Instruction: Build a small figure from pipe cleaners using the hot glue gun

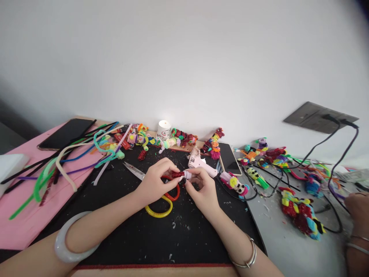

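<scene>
Both hands meet over the black mat: my left hand and right hand each pinch one end of a small red pipe-cleaner piece, fingertips closed on it, just above the scissors. The scissors lie flat, their yellow and red handles partly under my left hand. Just beyond the scissors sits a pale pink glue gun; farther beyond, a white cup stands by the wall. Well right of the scissors, another person's hand rests on the grey worktop.
</scene>
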Demonstrator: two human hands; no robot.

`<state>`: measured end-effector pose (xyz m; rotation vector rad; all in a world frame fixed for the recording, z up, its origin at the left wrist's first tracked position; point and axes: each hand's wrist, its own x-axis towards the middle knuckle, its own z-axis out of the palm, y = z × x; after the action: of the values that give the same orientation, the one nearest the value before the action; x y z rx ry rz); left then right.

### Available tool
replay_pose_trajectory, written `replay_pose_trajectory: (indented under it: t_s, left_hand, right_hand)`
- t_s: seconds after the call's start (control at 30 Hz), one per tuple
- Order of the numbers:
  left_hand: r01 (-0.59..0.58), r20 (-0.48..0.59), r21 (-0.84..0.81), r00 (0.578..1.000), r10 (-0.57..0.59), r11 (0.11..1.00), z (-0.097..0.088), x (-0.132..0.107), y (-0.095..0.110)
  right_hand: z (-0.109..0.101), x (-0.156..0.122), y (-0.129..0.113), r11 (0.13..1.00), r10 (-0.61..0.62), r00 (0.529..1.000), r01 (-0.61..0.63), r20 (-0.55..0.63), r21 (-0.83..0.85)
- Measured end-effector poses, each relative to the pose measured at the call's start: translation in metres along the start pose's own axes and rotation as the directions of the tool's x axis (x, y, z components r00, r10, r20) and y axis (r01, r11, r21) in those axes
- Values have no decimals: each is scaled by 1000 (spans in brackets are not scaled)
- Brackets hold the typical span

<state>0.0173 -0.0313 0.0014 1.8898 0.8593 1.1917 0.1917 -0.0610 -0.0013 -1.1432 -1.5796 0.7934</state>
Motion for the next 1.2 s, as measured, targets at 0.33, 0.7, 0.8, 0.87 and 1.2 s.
replay_pose_trajectory:
  t_s: [0.33,0.7,0.8,0.87,1.2]
  left_hand:
    - [-31,23,18,999,31,999,-4,0,4]
    - [-61,10,72,998,60,996,-5,2,6]
    - [-69,9,69,998,69,995,-5,1,6]
    - [-71,15,66,997,70,995,-5,1,6]
    - [-86,23,101,996,84,991,-5,0,5]
  right_hand:
    - [0,0,1,990,84,996,-83,3,117]
    - [0,2,-2,958,155,988,-155,20,241]
    - [0,3,-4,954,160,987,-160,19,252]
    - [1,3,-4,952,166,986,-165,19,256]
    - [1,3,-3,945,164,986,-165,29,281]
